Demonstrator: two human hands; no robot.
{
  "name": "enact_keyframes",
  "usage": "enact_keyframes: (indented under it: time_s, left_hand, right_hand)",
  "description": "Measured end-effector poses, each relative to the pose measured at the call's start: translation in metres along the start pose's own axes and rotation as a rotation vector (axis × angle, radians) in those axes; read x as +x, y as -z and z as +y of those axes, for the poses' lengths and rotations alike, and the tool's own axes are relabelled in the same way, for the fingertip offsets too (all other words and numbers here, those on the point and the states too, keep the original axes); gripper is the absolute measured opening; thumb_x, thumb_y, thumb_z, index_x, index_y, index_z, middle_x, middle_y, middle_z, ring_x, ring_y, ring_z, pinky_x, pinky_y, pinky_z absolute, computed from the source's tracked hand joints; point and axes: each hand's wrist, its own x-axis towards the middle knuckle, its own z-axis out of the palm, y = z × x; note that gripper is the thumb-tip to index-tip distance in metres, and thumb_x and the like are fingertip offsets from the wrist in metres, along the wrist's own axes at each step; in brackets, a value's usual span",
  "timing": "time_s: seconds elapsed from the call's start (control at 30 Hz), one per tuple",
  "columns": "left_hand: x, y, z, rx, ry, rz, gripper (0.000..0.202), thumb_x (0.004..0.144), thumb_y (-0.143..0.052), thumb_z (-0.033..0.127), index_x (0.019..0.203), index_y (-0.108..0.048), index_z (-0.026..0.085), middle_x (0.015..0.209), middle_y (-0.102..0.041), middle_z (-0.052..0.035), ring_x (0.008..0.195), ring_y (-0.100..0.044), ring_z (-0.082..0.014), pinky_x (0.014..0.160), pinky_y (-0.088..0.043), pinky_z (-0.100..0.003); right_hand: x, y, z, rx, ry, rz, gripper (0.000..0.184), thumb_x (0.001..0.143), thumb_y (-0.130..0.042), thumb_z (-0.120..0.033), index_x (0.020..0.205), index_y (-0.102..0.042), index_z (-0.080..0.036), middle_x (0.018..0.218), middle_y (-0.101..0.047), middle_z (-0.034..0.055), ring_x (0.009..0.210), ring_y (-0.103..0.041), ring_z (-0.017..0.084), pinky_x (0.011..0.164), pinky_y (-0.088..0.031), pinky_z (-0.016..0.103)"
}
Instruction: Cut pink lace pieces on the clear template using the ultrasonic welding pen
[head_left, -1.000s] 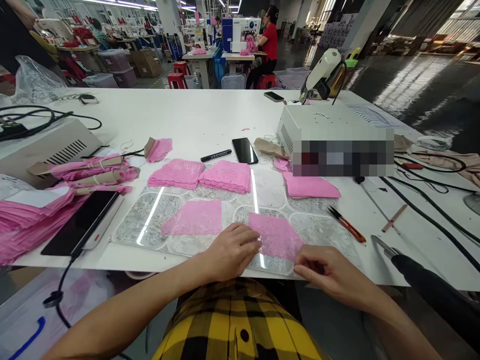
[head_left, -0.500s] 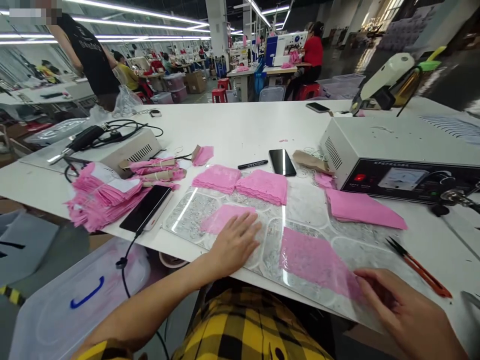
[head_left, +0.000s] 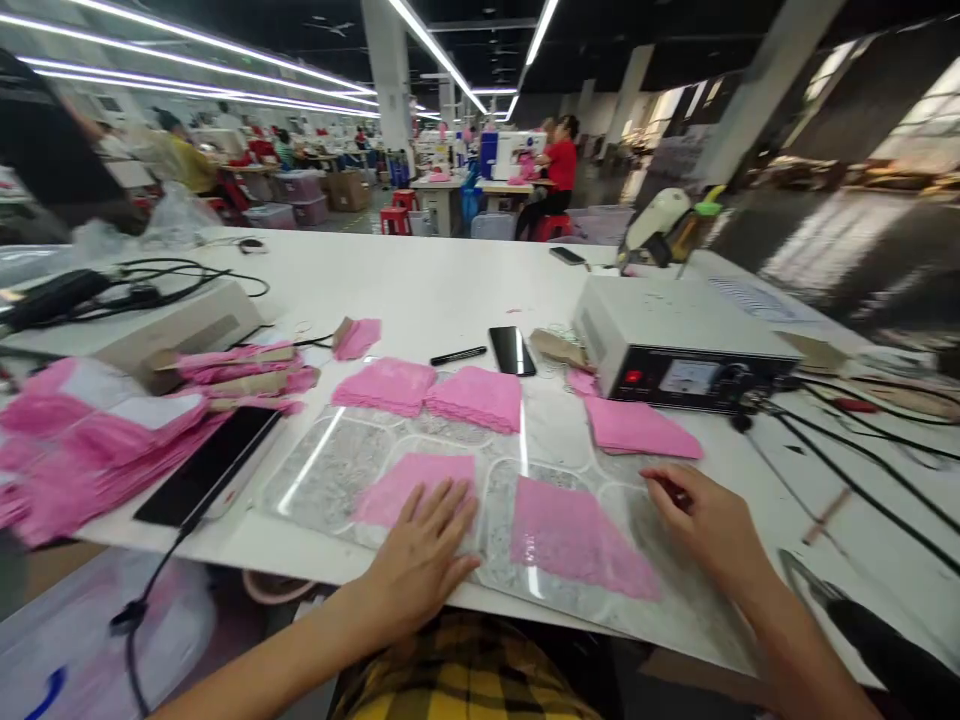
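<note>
My left hand (head_left: 424, 545) lies flat, fingers spread, on a pink fabric piece (head_left: 409, 480) on the clear patterned mat (head_left: 322, 465). To its right, a single thin pink fabric piece (head_left: 577, 540) lies flat, touched by neither hand. My right hand (head_left: 701, 515) is over the mat's right side, fingers loosely bent, thumb and forefinger slightly apart, nothing visible between them. Just beyond its fingertips is a pink fabric stack (head_left: 641, 428). Two more stacks, the left one (head_left: 386, 385) and the right one (head_left: 476, 397), sit along the mat's far edge.
Left are bundled pink pieces (head_left: 97, 430) and a large black phone (head_left: 214, 465). A marker (head_left: 457, 355) and smaller phone (head_left: 512, 350) lie beyond the stacks. A grey control box (head_left: 675, 340) with cables stands right; a black-handled tool (head_left: 885, 630) lies near the right edge. People sit at sewing machines behind.
My right hand has left the single piece's corner and moved away from me, toward the right-hand stack. My left hand still rests on its piece. The view has turned right.
</note>
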Motion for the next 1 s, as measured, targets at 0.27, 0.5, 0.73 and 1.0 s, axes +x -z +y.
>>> enact_keyframes:
  time_s: [0.27,0.5,0.73,1.0]
  left_hand:
    - [0.135,0.03,-0.001,-0.294,-0.05,-0.105,0.016,0.094,-0.056,0.016,0.103,-0.069,0.018,0.116,-0.066,-0.0095,0.112,-0.061,-0.024,0.101,-0.045,-0.043]
    - [0.258,-0.007,0.031,-0.307,-0.048,-0.182,0.026,0.095,-0.06,0.031,0.116,-0.061,0.015,0.12,-0.061,-0.0089,0.11,-0.06,-0.0232,0.094,-0.051,-0.045]
    - [0.283,-0.032,0.032,-0.354,-0.001,-0.28,0.033,0.096,-0.059,0.034,0.123,-0.057,0.015,0.123,-0.059,-0.01,0.106,-0.061,-0.0226,0.089,-0.054,-0.044]
    - [0.302,-0.017,0.018,-0.487,-0.025,-0.326,0.033,0.096,-0.059,0.035,0.122,-0.058,0.015,0.122,-0.06,-0.0095,0.104,-0.062,-0.0224,0.088,-0.054,-0.043]
  right_hand:
    - [0.049,-0.005,0.035,-0.092,-0.092,0.081,0.025,0.078,-0.05,-0.028,0.089,-0.072,-0.022,0.096,-0.072,0.0073,0.079,-0.064,0.019,0.075,-0.05,0.034]
    - [0.051,-0.024,0.046,-0.104,-0.029,0.108,0.021,0.08,-0.051,-0.026,0.086,-0.071,-0.021,0.094,-0.072,0.0082,0.091,-0.063,0.022,0.082,-0.049,0.036]
    - [0.048,-0.031,0.055,-0.065,0.028,0.164,0.022,0.085,-0.049,-0.025,0.087,-0.07,-0.02,0.094,-0.071,0.008,0.095,-0.061,0.022,0.086,-0.049,0.039]
    - [0.046,-0.029,0.051,-0.069,0.064,0.286,0.024,0.088,-0.054,-0.032,0.099,-0.069,-0.017,0.1,-0.07,0.0103,0.097,-0.059,0.024,0.089,-0.049,0.041]
